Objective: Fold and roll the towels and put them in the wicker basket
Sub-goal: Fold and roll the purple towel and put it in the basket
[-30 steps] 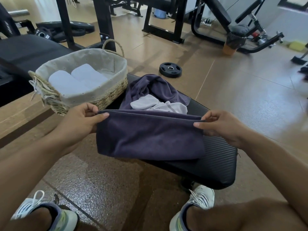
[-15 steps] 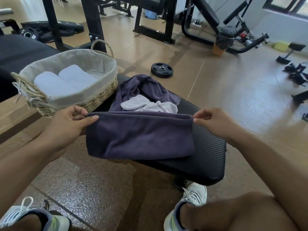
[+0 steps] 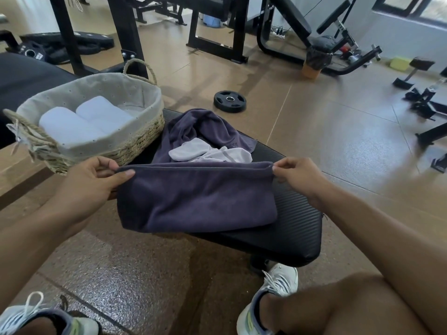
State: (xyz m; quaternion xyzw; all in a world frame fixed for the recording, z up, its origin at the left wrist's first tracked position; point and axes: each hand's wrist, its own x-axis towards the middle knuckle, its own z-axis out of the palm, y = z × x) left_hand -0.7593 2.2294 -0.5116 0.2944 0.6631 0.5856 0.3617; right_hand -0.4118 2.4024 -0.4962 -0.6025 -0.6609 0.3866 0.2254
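Note:
A folded dark purple towel (image 3: 196,199) hangs over the near end of a black padded bench (image 3: 297,228). My left hand (image 3: 89,184) pinches its upper left corner and my right hand (image 3: 300,177) pinches its upper right corner, holding the top edge taut. Behind it on the bench lie a crumpled purple towel (image 3: 193,126) and a crumpled white towel (image 3: 212,153). The wicker basket (image 3: 135,141) with a grey liner stands at the bench's far left and holds two rolled white towels (image 3: 84,119).
A black weight plate (image 3: 229,101) lies on the brown floor beyond the bench. Gym machine frames (image 3: 125,37) stand behind the basket, dumbbells (image 3: 411,73) at the far right. My knees and white sneakers (image 3: 271,298) are below the bench.
The camera view shifted slightly; both hands keep pinching the towel's top corners, holding the edge stretched a little higher over the bench.

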